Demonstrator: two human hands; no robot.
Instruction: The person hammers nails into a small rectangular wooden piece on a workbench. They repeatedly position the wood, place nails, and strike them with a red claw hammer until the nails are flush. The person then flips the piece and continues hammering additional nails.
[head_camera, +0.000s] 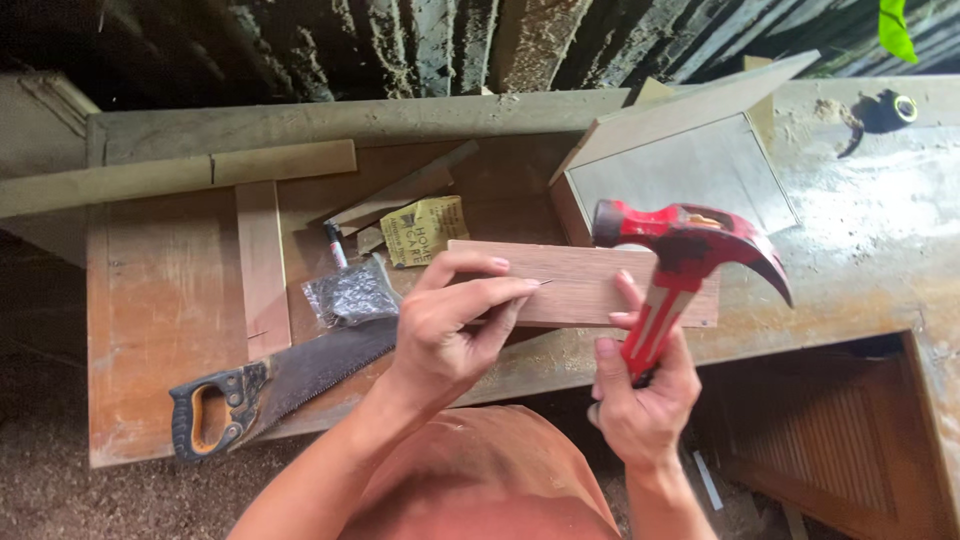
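My left hand (455, 320) pinches a thin nail (541, 284) between thumb and forefinger, its tip against a small rectangular wooden board (580, 275). The board lies flat on the dusty workbench (860, 250). My right hand (645, 395) grips the handle of a red claw hammer (690, 250). The hammer's head is raised above the board's right part, claw pointing right.
A handsaw (270, 385) with a black and orange handle lies at the front left. A black bag of small parts (350, 295), a yellow packet (425, 230), a marker (335, 245) and wood strips (262, 265) sit behind it. A grey box-shaped piece (690, 170) stands at the back.
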